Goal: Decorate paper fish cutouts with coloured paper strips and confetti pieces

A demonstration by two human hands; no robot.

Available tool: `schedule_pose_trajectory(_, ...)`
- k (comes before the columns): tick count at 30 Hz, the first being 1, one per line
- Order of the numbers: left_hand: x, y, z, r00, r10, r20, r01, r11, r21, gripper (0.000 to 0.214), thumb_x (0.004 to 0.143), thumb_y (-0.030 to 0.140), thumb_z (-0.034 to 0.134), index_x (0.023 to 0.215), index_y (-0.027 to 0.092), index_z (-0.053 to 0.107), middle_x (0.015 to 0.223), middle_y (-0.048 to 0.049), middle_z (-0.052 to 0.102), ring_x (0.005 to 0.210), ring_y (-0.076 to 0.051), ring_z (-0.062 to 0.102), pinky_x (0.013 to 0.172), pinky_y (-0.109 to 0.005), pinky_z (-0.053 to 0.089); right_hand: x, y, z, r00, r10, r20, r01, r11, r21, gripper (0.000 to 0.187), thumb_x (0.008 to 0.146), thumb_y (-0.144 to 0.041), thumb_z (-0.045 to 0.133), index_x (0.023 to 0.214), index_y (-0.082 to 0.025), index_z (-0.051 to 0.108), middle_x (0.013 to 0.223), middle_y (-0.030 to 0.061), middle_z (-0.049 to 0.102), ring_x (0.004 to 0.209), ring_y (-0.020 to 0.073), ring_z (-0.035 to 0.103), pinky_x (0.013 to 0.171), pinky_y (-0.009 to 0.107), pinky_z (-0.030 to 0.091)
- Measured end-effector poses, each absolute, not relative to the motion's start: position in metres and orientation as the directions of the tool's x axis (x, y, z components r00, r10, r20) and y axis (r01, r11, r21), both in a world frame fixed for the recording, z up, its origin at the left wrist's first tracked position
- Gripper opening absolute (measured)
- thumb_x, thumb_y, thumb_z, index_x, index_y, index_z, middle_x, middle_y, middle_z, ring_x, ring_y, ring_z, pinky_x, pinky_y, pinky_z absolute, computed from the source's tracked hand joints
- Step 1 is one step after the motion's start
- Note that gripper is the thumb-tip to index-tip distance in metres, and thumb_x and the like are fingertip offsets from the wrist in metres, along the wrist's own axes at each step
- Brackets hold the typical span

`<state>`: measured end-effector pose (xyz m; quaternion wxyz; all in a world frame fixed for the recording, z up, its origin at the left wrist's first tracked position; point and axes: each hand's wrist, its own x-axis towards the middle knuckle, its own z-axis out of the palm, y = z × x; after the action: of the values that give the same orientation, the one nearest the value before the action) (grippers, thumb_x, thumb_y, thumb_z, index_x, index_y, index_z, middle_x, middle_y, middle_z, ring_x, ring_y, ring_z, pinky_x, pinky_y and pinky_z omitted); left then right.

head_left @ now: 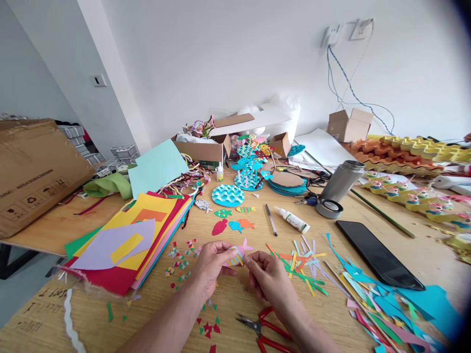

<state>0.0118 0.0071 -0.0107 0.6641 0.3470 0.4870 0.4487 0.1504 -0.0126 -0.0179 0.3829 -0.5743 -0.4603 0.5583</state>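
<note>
My left hand (211,264) holds a pink paper fish (246,245) between thumb and fingers, its tail pointing up and away. Yellow and bluish stripes cross the fish's body. Thumb and forefinger of my right hand (265,274) are pinched at the right edge of the fish; whether a small strip sits between them is hidden. Beyond the hands lie finished paper fish: a red one (220,227), a blue one (235,226), an orange one (247,224) and a green one (222,213). Red-handled scissors (263,326) lie open below my right hand.
Thin paper strips (301,262) and blue offcuts (427,304) lie to the right, beside a black phone (379,255). A glue bottle (292,219), pen (271,219) and steel flask (340,184) stand or lie behind. Coloured sheets (128,240) are stacked left, near tiny paper bits (180,264).
</note>
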Motion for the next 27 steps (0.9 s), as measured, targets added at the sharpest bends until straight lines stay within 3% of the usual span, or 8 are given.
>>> schedule_pose_trajectory(27, 0.0118, 0.0076, -0.01, 0.12, 0.932, -0.342, -0.262, 0.363, 0.894, 0.039, 0.049, 0.037, 0.083, 0.073, 0.01, 0.068, 0.072, -0.0072, 0.068, 0.063, -0.017, 0.062, 0.047, -0.024, 0.049, 0.1505, -0.0124, -0.0187, -0.041, 0.951, -0.305, 0.095, -0.3, -0.949, 0.039, 0.069, -0.058, 0.052, 0.066, -0.019, 0.05, 0.036, -0.0081, 0.047, 0.025, 0.0046, 0.033, 0.029, 0.017, 0.019)
